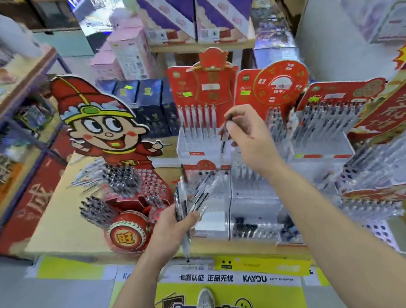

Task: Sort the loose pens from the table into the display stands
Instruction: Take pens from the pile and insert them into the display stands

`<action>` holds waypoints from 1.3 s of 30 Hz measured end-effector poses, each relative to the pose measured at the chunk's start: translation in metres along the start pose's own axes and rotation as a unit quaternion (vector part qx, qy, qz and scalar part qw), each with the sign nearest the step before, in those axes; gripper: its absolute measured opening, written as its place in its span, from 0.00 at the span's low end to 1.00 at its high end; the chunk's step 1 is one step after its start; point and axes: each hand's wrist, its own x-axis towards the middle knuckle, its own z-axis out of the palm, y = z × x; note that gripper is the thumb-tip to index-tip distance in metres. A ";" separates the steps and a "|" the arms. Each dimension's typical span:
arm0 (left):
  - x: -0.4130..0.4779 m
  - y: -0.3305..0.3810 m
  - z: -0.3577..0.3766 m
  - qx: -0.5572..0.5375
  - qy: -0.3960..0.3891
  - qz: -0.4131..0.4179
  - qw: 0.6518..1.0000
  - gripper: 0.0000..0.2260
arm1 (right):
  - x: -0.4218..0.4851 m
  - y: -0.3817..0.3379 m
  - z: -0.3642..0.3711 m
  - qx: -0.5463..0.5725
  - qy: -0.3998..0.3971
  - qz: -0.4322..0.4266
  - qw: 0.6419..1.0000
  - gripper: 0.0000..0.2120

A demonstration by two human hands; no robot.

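Left grip (171,224) holds pen bundle (197,194); right grip (247,129) pinches blurred pen (223,143).

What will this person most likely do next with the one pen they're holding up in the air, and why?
Probably lower the single pen into a free slot of a stand below it, perhaps the white stand; which slot, I cannot tell. The right hand pinches that pen above the stands, not yet in any slot, while the left hand grips a bundle of pens yet to be sorted.
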 end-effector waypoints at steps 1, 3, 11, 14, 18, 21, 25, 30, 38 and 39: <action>-0.001 -0.005 -0.012 0.005 0.002 -0.003 1.000 0.12 | 0.004 -0.001 0.011 -0.005 0.002 -0.004 1.000 0.04; -0.006 -0.014 -0.033 0.012 0.021 -0.007 1.000 0.09 | 0.010 -0.002 0.033 -0.015 0.005 -0.009 1.000 0.03; -0.036 -0.048 -0.093 -0.006 0.129 -0.031 0.991 0.09 | 0.011 0.014 0.097 -0.056 -0.052 -0.015 0.997 0.11; -0.048 -0.059 -0.109 -0.025 0.161 -0.052 0.985 0.07 | 0.005 0.031 0.114 -0.080 -0.096 0.006 0.992 0.08; -0.053 -0.069 -0.128 -0.045 0.171 -0.074 0.982 0.09 | -0.011 0.052 0.134 -0.112 -0.113 0.025 0.987 0.07; -0.049 -0.075 -0.140 -0.046 0.157 -0.068 0.984 0.09 | -0.021 0.061 0.148 -0.154 -0.119 0.051 0.980 0.08; -0.038 -0.089 -0.161 -0.043 0.125 -0.065 0.989 0.09 | -0.026 0.079 0.167 -0.203 -0.126 0.091 0.967 0.09; -0.022 -0.104 -0.191 -0.025 0.047 -0.067 0.996 0.10 | -0.031 0.095 0.190 -0.243 -0.088 0.127 0.958 0.08; -0.008 -0.104 -0.219 0.001 -0.025 -0.058 0.998 0.10 | -0.047 0.111 0.210 -0.286 -0.082 0.163 0.941 0.11; -0.007 -0.105 -0.221 0.000 -0.027 -0.059 0.998 0.09 | -0.049 0.112 0.211 -0.292 -0.083 0.162 0.939 0.11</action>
